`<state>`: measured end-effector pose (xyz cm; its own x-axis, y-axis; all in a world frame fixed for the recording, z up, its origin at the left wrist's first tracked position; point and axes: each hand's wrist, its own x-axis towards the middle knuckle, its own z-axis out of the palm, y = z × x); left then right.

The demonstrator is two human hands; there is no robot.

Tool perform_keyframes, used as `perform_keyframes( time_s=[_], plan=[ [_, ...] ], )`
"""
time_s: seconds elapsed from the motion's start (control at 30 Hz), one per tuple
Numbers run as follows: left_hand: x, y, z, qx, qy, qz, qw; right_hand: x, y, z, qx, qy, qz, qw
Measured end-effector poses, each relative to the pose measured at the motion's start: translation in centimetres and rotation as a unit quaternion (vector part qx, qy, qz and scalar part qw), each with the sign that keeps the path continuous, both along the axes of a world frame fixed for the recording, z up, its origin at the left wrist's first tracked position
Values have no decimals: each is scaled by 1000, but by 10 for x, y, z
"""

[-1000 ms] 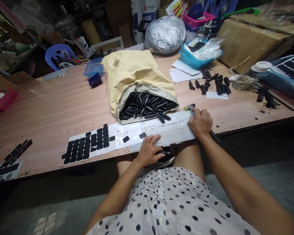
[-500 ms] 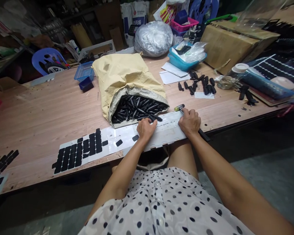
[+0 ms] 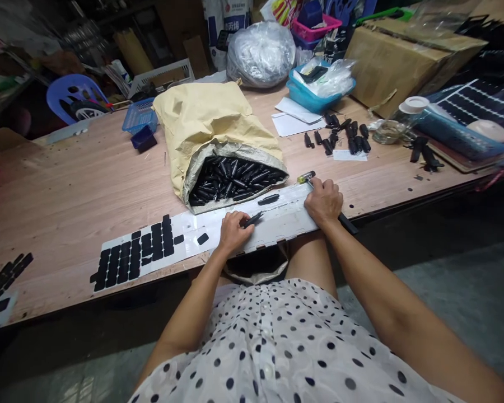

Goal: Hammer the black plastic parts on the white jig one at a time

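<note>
Pinching a slim black piece [image 3: 252,219] between thumb and fingertips, the left hand [image 3: 232,232] rests on the white backing sheet [image 3: 285,221] at the near edge of the counter [image 3: 88,184]. The piece points up and to the right. Right hand [image 3: 325,200] lies on the right end of the same sheet, grip pressed together around a yellow-tipped tool [image 3: 306,178] (yellow-green end shows beyond the fingers, dark end pokes out past the wrist over the counter edge). A second black piece [image 3: 269,199] lies loose on the sheet between the two hands, apart from both. Just behind the sheet a tan sack [image 3: 210,120] lies on its side, open mouth full of like black pieces [image 3: 235,178]. Left part of the sheet carries rows of black pads [image 3: 134,257]. Below the counter edge, between the arms, hangs an open bag [image 3: 258,268]; its contents cannot be told. More loose black parts [image 3: 344,140] sit well off at right rear, near a blue tray [image 3: 315,101].
</note>
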<state>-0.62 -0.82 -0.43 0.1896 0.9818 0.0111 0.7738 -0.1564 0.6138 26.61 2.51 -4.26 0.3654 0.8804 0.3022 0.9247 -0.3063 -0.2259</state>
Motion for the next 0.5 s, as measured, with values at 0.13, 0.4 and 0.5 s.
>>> perform_keyframes(
  time_s=[0.13,0.4,0.5],
  plan=[
    [-5,-2,-13,6,-4,-25,1000,7,1,-1,-1,13,13,1000],
    [0,3,-21,0,-8,-20,1000,8,-14,21,102,182,55,976],
    [1,3,-21,-3,-14,-17,1000,-23,-43,30,121,275,172,938]
  ],
)
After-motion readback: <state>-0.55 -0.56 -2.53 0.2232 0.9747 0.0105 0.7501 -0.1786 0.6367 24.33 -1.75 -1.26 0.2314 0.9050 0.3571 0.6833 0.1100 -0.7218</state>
